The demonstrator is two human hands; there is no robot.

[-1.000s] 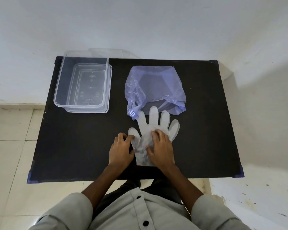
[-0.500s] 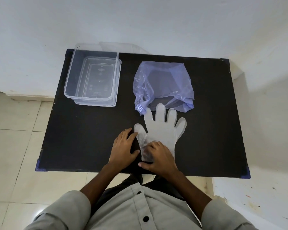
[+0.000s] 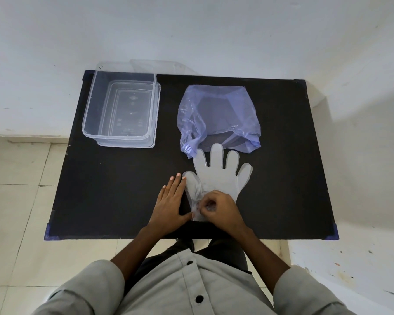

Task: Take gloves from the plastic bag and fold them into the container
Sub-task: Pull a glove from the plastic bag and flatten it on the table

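Near the front edge of the black table [image 3: 114, 189] a clear glove [image 3: 223, 176] lies flat, fingertips reaching the purple plastic bag [image 3: 218, 114]. Right hand [image 3: 223, 211] curls, pinching its cuff; left hand [image 3: 172, 201] rests flat, fingers extended, beside the thumb. The empty container [image 3: 121, 108] sits far left.

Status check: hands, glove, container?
Left hand flat beside glove. Right hand pinching glove cuff. Container empty. Bag touches glove fingertips.

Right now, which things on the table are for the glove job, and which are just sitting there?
For the job: glove, purple plastic bag, clear container, left hand, right hand.
Just sitting: the lid under the container.
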